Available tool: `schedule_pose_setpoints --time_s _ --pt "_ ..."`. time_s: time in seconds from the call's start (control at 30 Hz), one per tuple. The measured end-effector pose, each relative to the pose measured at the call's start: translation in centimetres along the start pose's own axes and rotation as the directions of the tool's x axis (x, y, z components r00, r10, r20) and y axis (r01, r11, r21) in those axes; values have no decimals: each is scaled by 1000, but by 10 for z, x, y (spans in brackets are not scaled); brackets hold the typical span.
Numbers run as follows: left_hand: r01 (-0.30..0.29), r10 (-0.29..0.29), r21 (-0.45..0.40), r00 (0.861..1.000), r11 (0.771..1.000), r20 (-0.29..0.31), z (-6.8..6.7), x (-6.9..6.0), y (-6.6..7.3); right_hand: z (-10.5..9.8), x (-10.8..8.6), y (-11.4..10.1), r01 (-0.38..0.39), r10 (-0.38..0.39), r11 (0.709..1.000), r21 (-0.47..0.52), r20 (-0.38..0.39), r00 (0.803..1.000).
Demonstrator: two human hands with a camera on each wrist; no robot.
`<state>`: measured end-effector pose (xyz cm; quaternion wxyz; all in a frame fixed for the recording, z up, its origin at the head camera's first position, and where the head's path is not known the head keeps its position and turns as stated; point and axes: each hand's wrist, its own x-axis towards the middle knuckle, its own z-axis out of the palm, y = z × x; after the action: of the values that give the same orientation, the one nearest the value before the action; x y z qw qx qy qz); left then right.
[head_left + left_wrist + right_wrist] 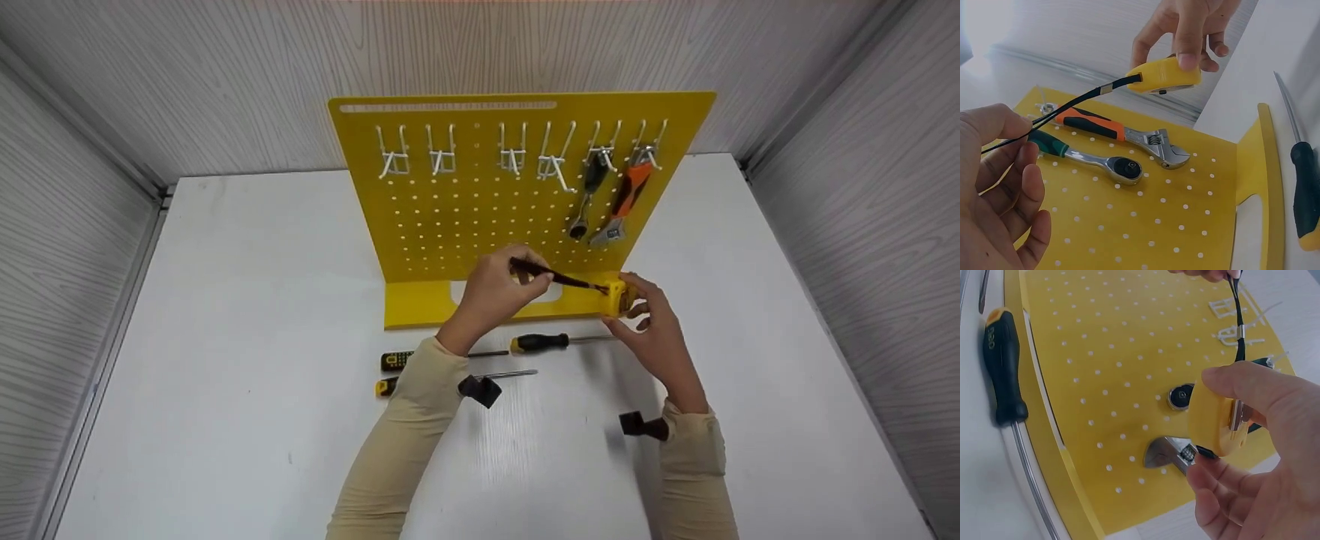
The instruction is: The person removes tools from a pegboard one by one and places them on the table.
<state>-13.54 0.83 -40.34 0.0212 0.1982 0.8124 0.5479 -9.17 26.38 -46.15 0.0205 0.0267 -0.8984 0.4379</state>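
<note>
Right of centre, the right hand (pixel 654 326) grips the unhung tape measure (pixel 615 298), the left hand (pixel 501 283) pinching its strap (pixel 561 277); ratchet wrench (pixel 595 178) and adjustable wrench (pixel 631 190) already hang upper right, while a screwdriver (pixel 544 343) and two half-hidden tools (pixel 394 361), perhaps similar, lie lower centre.

Open tabletop (pixel 247 300) offers passage left of the yellow pegboard (pixel 450 217); ratchet (pixel 588 193) and adjustable wrench (pixel 628 193) obstruct its right side, the black strap (pixel 568 280) its base.
</note>
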Motion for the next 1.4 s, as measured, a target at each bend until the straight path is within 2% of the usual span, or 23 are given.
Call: schedule_pose_setpoints --time_s 0.2,0.43,0.63,0.87,1.13,1.4 --pt "6 -6 2 1000 1000 20 6 -4 -6 -7 -4 6 -21 22 998 -51 16 1000" --pt "47 -47 8 998 999 49 13 -7 -9 -11 -11 12 35 -36 994 -103 -6 999" --pt "76 -76 -5 996 997 54 19 -9 -15 -17 -13 15 38 -38 986 -165 1 999" --pt "63 -63 2 997 998 41 23 -13 -23 -27 -17 19 29 -27 970 -241 11 1000" --pt "64 -66 53 997 997 50 25 -16 -32 -38 -21 27 4 3 962 -275 24 1000" --pt "68 -72 84 996 994 52 25 -18 -40 -45 -23 37 34 -29 953 -301 22 999"
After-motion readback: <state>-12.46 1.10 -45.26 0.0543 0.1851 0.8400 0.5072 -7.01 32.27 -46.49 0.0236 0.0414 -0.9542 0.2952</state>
